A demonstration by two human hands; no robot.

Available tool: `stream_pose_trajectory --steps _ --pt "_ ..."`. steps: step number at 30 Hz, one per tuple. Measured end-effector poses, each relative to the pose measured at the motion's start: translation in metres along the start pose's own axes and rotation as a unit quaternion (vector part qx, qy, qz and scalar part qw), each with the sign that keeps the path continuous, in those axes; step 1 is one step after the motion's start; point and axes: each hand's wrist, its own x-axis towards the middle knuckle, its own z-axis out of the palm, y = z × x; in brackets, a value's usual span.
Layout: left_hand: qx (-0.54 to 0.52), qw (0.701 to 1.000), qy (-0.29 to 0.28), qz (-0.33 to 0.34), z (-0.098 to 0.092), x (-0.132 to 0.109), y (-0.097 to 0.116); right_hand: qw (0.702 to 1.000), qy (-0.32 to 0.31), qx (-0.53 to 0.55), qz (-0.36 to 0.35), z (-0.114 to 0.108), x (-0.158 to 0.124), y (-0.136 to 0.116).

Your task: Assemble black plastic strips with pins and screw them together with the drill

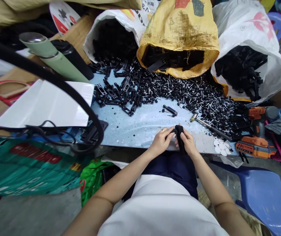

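With thumb and fingers, the left hand [162, 140] pinches the upper side of a long black plastic part [180, 139], and the right hand [187, 141] clasps its body. The part is at the near edge of the blue tabletop [124, 127], its lower end reaching past this edge, above the lap. Leftward there is open room (small specks lie there); rightward, the hammer [211, 127] and the cordless drill [257, 130] narrow it.

The left hand [162, 140] and right hand [187, 141] partly covered the black part [181, 145]. The yellow sack [177, 24] was cut off by the top edge, the blue chair [266, 190] by the right edge. Lettering [35, 153] on the green sheet [0, 160] was blurred.
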Motion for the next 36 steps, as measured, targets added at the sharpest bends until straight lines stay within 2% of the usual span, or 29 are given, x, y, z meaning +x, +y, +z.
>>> stream_pose_trajectory --steps 3,6,11,13,15,17,19,21,22,24,28,31,33,35,36 --pt "0.015 0.999 0.022 0.018 -0.002 0.001 0.001 0.988 -0.037 -0.130 -0.077 -0.013 0.000 -0.010" --pt "0.014 0.998 0.041 0.039 0.000 0.001 0.008 0.968 -0.066 -0.203 -0.130 -0.018 0.000 -0.015" --pt "-0.021 0.981 0.188 0.034 0.010 0.001 0.026 0.963 -0.001 -0.206 -0.173 -0.002 -0.006 -0.009" --pt "-0.028 0.977 0.203 0.056 0.011 0.003 0.027 0.959 0.013 -0.211 -0.189 0.003 -0.008 -0.005" --pt "-0.031 0.981 0.175 0.074 0.011 0.005 0.023 0.954 0.013 -0.225 -0.196 0.004 -0.008 -0.003" --pt "-0.039 0.987 0.151 0.048 0.015 0.004 0.015 0.950 -0.006 -0.248 -0.191 0.001 -0.004 -0.004" --pt "-0.058 0.987 0.148 -0.023 0.023 0.001 0.005 0.938 -0.038 -0.294 -0.178 -0.007 0.004 -0.009" --pt "-0.069 0.982 0.150 -0.093 0.032 -0.007 -0.005 0.919 -0.044 -0.352 -0.171 -0.021 0.017 -0.017" --pt "-0.057 0.981 0.151 -0.111 0.035 -0.012 -0.009 0.910 -0.028 -0.377 -0.170 -0.030 0.025 -0.023" --pt "0.014 0.982 0.158 -0.099 0.035 -0.022 -0.018 0.896 0.035 -0.408 -0.171 -0.054 0.044 -0.036" --pt "0.202 0.965 0.167 0.027 0.017 -0.038 -0.036 0.873 0.166 -0.425 -0.171 -0.116 0.087 -0.068" --pt "0.273 0.944 0.160 0.099 0.003 -0.043 -0.048 0.847 0.275 -0.423 -0.167 -0.165 0.116 -0.101" --pt "0.288 0.935 0.168 0.119 0.000 -0.046 -0.055 0.797 0.389 -0.438 -0.147 -0.195 0.129 -0.132" --pt "0.278 0.935 0.181 0.126 -0.001 -0.047 -0.059 0.725 0.495 -0.470 -0.092 -0.222 0.135 -0.167" --pt "0.271 0.936 0.187 0.127 0.000 -0.047 -0.060 0.694 0.526 -0.489 -0.054 -0.235 0.136 -0.184"
